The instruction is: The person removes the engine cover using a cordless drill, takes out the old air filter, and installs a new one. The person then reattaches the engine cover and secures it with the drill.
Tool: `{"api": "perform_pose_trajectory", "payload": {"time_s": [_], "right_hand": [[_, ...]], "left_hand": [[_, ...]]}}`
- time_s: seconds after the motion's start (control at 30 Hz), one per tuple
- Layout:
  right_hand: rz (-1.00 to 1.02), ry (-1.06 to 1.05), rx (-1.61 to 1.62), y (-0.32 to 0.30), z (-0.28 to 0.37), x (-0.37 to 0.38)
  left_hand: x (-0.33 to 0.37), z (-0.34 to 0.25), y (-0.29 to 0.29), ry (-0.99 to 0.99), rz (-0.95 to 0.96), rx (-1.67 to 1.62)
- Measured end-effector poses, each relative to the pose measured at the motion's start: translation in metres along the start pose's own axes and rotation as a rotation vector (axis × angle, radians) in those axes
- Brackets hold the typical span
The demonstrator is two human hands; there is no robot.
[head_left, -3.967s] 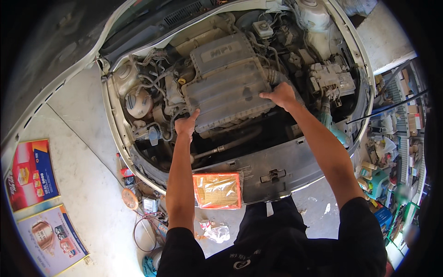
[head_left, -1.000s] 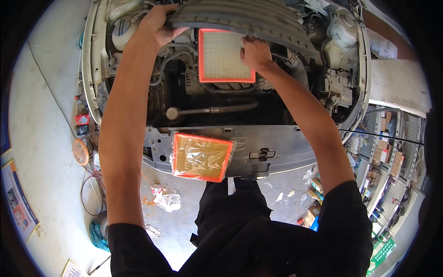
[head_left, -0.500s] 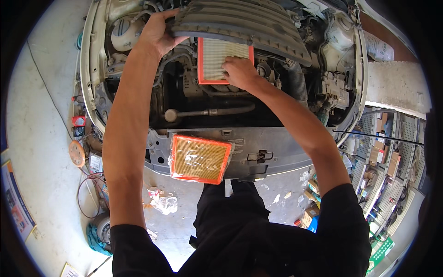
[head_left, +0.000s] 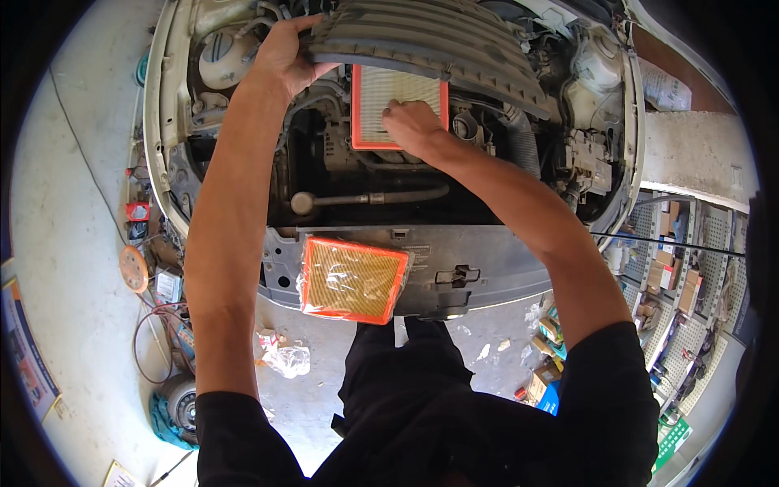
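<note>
A dark ribbed plastic air filter housing cover (head_left: 430, 40) is tilted up over the engine. My left hand (head_left: 294, 58) grips its left end, fingers on top and thumb below. Under the cover's near edge lies an air filter (head_left: 372, 105) with pale pleats and a red-orange rim, its far part hidden by the cover. My right hand (head_left: 412, 127) rests over the filter's pleats, fingers curled together; what the fingertips hold, if anything, is hidden. A second air filter (head_left: 353, 280), orange-rimmed with yellowish pleats and wrapped in clear plastic, lies on the car's front panel (head_left: 495, 260).
A metal-ended hose (head_left: 365, 197) crosses the engine bay before the filter. A white reservoir (head_left: 223, 61) sits at far left, a corrugated duct (head_left: 523, 144) at right. Shelves (head_left: 690, 300) with boxes stand on the right; a wheel (head_left: 182, 406) lies at lower left.
My right hand has shifted slightly left across the filter's pleats, fingers still curled. My left hand still grips the cover, and the whole view has shifted a little.
</note>
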State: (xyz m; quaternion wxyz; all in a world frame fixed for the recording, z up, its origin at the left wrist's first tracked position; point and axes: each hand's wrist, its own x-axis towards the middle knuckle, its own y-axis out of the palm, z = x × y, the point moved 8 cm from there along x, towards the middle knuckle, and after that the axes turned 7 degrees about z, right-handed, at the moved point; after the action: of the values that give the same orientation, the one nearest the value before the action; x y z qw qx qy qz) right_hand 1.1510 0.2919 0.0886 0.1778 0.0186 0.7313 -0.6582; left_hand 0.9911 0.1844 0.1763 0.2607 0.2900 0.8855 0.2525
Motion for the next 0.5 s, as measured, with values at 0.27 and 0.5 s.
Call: {"api": "perform_pose_trajectory", "payload": {"time_s": [0.27,0.5], "right_hand": [[0.057,0.012,0.112,0.01,-0.011,0.007],[0.137,-0.081,0.374,-0.013,-0.028,0.013]], "left_hand": [[-0.003,-0.002,0.007,-0.006,-0.02,-0.015],[0.001,-0.01,0.018,-0.029,0.038,-0.062]]}}
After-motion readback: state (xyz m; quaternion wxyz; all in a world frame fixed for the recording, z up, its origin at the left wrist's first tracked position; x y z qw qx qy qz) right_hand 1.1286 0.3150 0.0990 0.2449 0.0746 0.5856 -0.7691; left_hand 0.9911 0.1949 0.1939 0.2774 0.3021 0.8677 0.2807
